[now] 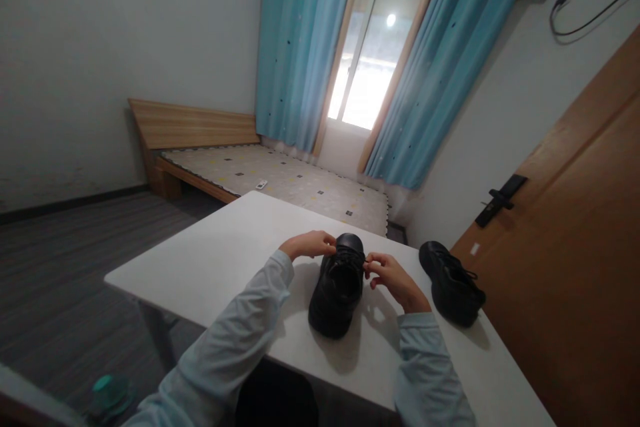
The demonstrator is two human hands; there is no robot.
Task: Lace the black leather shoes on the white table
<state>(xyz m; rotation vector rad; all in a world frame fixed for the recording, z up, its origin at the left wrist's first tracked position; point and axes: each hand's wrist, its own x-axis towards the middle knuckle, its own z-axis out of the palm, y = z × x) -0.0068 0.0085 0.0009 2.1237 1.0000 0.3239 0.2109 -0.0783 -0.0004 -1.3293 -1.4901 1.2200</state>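
A black lace-up shoe (330, 300) stands on the white table in front of me, its toe pointing away. At the left of its toe end, my left hand (313, 244) has its fingers closed against the edge by the laces. My right hand (393, 275) is on the other side, thumb and fingers pinched at the lace area. Dark laces (349, 253) lie across the top of the shoe; the exact bit of lace in each hand is too small to make out clearly. A second black shoe (453, 287) rests near the table's right edge, beyond my right hand.
The white table (200, 267) extends to the left and right of the shoe. Behind it is a bed with a patterned mattress (300, 180) and a small white remote (261, 184). A wooden door (565, 267) stands close on the right. A greenish object (107, 392) is on the floor at lower left.
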